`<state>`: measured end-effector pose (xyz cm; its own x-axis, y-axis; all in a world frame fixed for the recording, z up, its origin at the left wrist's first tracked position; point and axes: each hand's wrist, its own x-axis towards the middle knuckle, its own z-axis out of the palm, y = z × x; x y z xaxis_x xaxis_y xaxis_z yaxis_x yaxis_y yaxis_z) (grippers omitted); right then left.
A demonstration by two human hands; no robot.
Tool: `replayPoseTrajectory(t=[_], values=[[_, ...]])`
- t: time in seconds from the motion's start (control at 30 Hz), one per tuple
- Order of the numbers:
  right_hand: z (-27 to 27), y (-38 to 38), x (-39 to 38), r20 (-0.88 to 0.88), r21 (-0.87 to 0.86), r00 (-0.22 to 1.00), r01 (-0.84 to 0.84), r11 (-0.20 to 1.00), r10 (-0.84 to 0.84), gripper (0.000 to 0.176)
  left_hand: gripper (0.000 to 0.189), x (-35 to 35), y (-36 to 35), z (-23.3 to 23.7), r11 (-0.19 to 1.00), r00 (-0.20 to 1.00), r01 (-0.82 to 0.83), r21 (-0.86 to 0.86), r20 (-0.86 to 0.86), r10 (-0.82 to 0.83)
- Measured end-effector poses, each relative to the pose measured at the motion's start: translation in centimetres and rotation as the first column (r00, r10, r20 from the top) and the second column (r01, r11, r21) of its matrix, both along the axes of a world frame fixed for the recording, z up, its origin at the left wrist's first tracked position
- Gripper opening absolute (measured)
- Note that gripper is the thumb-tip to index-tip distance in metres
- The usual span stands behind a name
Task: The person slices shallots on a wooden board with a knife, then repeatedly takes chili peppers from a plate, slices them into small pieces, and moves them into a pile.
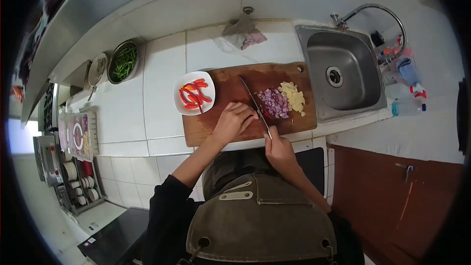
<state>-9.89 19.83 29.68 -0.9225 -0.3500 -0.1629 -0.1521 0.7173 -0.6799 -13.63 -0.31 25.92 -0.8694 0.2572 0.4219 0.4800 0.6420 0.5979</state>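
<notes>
My right hand point(279, 153) is closed round the handle of a kitchen knife point(252, 99), whose blade points away from me over the wooden cutting board point(221, 86). Beside the blade, my left hand point(235, 121) rests on the board with its fingers curled together. Whatever lies under those fingertips is too small and hidden to name. Right of the blade are a pile of chopped purple shallots point(274, 103) and a pile of sliced pale garlic point(293, 96). A white square bowl point(179, 99) of red chilies point(195, 93) stands over the board's left edge.
A steel sink point(338, 49) with a curved faucet point(392, 12) adjoins the board on the right, with bottles point(409, 107) beyond it. Back left stands a metal bowl of green chilies point(123, 63). A cloth point(252, 38) and a plastic bag point(238, 29) hang at the wall.
</notes>
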Motion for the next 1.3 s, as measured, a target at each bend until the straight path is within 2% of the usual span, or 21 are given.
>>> replayPoseTrajectory(t=[0.17,0.47,0.63,0.8,0.83,0.9,1.03,1.2,1.3], values=[[1.9,0.9,1.6,-0.012,-0.045,1.000,-0.003,0.999,0.003,0.014,0.009,0.2,0.1,0.5,1.000,0.999,-0.002,-0.001,0.036,0.002],[-0.6,-0.5,0.8,0.014,-0.060,0.999,0.032,0.998,-0.031,0.015,0.009,0.1,0.1,0.4,0.999,0.999,0.018,-0.030,0.035,-0.017],[0.5,0.3,1.5,0.022,-0.058,0.999,0.040,0.998,-0.039,0.016,0.008,0.2,0.2,0.6,0.999,0.998,0.018,-0.033,0.053,-0.017],[-0.7,0.8,3.0,-0.162,-0.097,0.985,0.042,0.994,-0.058,0.017,0.008,0.1,0.3,0.5,1.000,0.999,0.013,-0.014,0.044,-0.013],[-0.8,0.6,2.8,-0.161,-0.098,0.985,0.045,0.994,-0.060,0.017,0.008,0.1,0.3,0.4,1.000,0.999,0.016,-0.015,0.045,-0.015],[-1.0,0.0,1.9,-0.047,-0.063,0.997,0.051,0.997,-0.054,0.016,0.008,0.2,0.3,0.4,1.000,0.999,0.009,-0.022,0.040,-0.008],[-1.0,-0.3,0.7,-0.024,-0.098,0.999,0.038,0.994,-0.040,0.016,0.008,0.2,0.3,0.6,1.000,0.998,0.017,-0.017,0.055,-0.016],[1.6,0.5,1.5,0.012,-0.111,0.998,0.061,0.992,-0.060,0.013,0.008,0.2,0.2,0.4,1.000,0.997,0.004,-0.009,0.076,-0.003],[0.5,0.8,2.1,-0.017,-0.132,0.998,0.057,0.990,-0.060,0.014,0.007,0.2,0.3,0.6,1.000,0.997,0.002,-0.010,0.073,-0.002]])
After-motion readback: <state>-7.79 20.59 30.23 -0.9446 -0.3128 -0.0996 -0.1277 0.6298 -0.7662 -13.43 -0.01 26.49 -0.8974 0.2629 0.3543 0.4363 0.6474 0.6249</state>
